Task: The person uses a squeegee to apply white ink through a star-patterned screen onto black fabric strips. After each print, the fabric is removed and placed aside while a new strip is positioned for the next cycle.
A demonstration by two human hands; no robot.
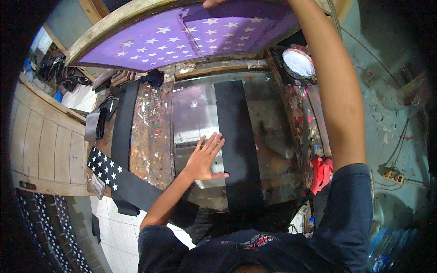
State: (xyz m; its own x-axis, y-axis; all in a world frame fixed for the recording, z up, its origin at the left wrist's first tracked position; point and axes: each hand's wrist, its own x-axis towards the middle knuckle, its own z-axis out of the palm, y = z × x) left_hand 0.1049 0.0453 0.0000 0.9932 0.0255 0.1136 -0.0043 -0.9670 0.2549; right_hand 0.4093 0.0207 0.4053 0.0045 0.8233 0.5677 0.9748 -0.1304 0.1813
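Note:
My left hand (205, 157) lies with fingers spread on the glass plate (277, 136), its fingertips at the left edge of a black strip (239, 136) lying lengthwise on it. My right arm reaches up past the right side to a raised wooden-framed purple screen (150, 38) with white stars; my right hand (211, 2), cut off by the top edge, grips the frame. Left of the glass, a black strip with white stars (102, 166) lies diagonally over the paint-spattered table (150, 132), beside another long black strip (123, 123).
A white round container (298, 63) and a red cloth (321, 175) are at the right. A wooden door (50, 145) stands left, starred strips (61, 227) below it. A power strip (392, 177) with cables and water bottles (389, 250) are at the far right.

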